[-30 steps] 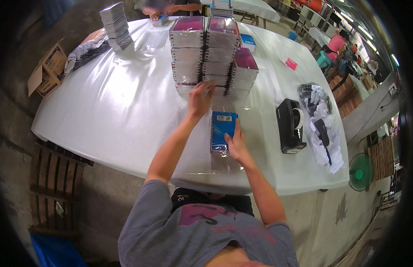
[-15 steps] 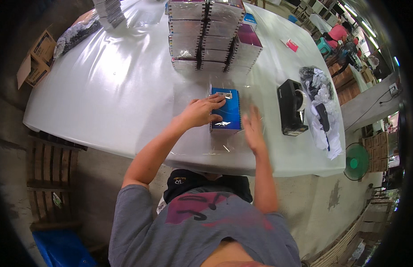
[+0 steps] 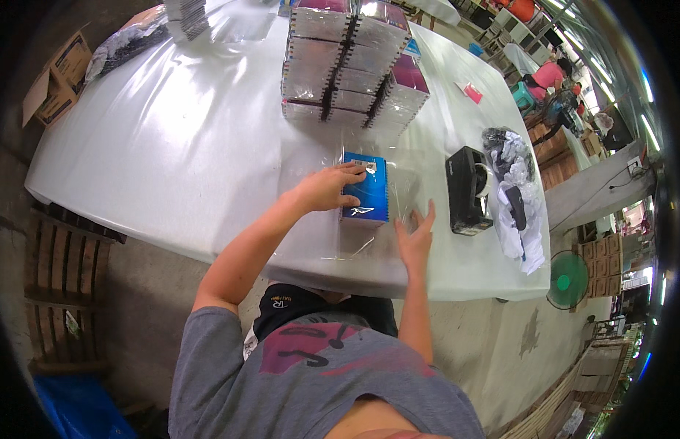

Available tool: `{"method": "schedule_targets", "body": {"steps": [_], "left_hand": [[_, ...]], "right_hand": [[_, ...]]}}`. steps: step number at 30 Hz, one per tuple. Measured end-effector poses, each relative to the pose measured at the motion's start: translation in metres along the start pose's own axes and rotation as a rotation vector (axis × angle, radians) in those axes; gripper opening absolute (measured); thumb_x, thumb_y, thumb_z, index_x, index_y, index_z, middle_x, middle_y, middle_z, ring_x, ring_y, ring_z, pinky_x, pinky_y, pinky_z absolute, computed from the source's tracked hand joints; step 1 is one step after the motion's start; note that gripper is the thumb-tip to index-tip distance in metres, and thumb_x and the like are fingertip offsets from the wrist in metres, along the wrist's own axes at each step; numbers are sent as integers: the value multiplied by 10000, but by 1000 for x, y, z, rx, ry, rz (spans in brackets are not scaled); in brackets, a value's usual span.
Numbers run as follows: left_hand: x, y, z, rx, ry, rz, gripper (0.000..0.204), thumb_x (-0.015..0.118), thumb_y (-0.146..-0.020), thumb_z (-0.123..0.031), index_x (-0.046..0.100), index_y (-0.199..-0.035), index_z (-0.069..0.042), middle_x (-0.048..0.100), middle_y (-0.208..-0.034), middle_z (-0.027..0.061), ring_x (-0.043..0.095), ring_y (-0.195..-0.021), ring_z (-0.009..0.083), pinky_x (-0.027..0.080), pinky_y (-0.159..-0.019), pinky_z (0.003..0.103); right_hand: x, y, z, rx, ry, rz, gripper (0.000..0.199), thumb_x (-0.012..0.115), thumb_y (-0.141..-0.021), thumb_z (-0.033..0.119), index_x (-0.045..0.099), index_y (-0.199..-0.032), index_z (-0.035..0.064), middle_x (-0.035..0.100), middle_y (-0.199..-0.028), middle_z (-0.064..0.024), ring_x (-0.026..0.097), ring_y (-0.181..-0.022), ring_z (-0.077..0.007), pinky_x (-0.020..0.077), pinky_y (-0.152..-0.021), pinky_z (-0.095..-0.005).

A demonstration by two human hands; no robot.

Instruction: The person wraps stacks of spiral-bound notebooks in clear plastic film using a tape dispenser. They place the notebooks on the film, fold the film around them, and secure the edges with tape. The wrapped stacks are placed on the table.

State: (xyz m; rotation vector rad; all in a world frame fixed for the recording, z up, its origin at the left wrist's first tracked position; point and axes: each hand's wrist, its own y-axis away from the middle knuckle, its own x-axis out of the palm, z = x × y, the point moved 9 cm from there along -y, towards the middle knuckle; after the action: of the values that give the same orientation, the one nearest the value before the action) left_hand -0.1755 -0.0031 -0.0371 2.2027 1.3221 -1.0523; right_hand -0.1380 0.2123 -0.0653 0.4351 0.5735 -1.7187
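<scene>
A small stack of blue spiral notebooks (image 3: 374,192) lies near the front of the table, on a sheet of clear plastic film (image 3: 409,175). My left hand (image 3: 329,188) rests on its top cover, fingers and thumb spread, pressing from the left side. To the right of the stack, my right hand (image 3: 415,240) is open, thumb and fingers apart, at the film's edge. Whether its fingertips touch the film I cannot tell. Beyond the stack rises a tall pile of film-wrapped spiral notebooks (image 3: 347,66).
A black tape dispenser (image 3: 466,192) stands to my right, beside crumpled plastic (image 3: 519,164) and a dark-handled tool (image 3: 516,207). A pink card (image 3: 472,93) lies farther back. Far left are stacked sheets (image 3: 186,16) and an open cardboard box (image 3: 62,80). A person in pink (image 3: 551,77) sits in the background.
My right hand has come slightly toward me along the stack's right side, and its fingers have spread. My left hand stays on the notebooks. The whole view has shifted a little.
</scene>
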Motion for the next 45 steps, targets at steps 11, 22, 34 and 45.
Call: {"method": "schedule_targets", "body": {"steps": [11,22,34,45], "left_hand": [[-8,-2,-16,-20,-7,-33,723,661,-764,-168,325,-1401,-229,436,-1347,104,432,-1230,275,403,-985,402],[-5,-24,-34,-31,-328,54,665,709,-638,-25,493,-1262,-101,522,-1198,122,491,-1115,315,408,-930,399],[-10,-12,-32,29,-63,-26,652,712,-680,-29,442,-1273,-72,440,-1287,93,515,-1104,322,452,-911,401],[-14,-5,-33,2,-6,-35,623,695,-689,-32,442,-1257,-71,444,-1274,101,519,-1079,337,453,-892,431]], "right_hand": [[12,-46,41,94,-271,388,441,696,-747,143,585,-1152,8,564,-633,-66,531,-578,-150,429,-548,-307],[54,3,101,-176,-207,766,322,608,-831,112,574,-1141,33,632,-900,-58,587,-770,-151,458,-684,-295],[99,-156,71,-167,-608,629,473,657,-783,-9,524,-1231,60,671,-903,-102,629,-893,-167,441,-871,-299],[50,-106,152,-528,-142,900,647,601,-695,-133,498,-1275,133,515,-1256,-67,548,-842,-138,478,-749,-265]]}}
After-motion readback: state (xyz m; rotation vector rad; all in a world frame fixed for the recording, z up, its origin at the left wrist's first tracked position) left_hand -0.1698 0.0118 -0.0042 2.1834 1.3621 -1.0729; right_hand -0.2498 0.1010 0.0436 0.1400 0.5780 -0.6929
